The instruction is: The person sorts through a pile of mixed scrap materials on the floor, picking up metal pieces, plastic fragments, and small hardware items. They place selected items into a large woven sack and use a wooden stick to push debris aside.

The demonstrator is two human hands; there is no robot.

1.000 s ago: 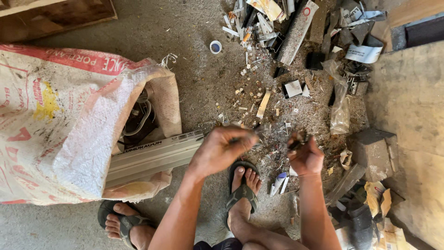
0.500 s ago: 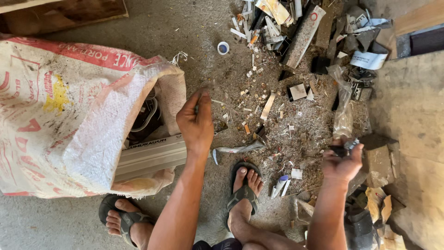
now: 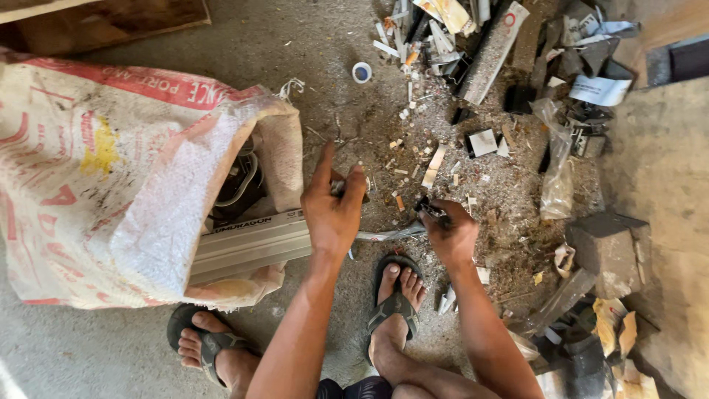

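My left hand (image 3: 334, 210) hangs in the middle of the frame, back toward the camera, forefinger stretched up and away while thumb and the other fingers pinch a small pale scrap (image 3: 339, 188); I cannot tell what it is. My right hand (image 3: 452, 233) sits just right of it, fingers curled tight around a small dark piece (image 3: 427, 207) whose end pokes out to the upper left. A thin grey strip (image 3: 391, 234) lies on the floor between the two hands. At left, a big white woven sack (image 3: 96, 177) lies open on its side, with a long grey metal profile (image 3: 251, 244) sticking out of its mouth toward my left wrist. My feet in sandals (image 3: 391, 303) rest on the concrete floor (image 3: 295, 66) below the hands. Scrap and debris (image 3: 487, 81) spreads across the upper right.
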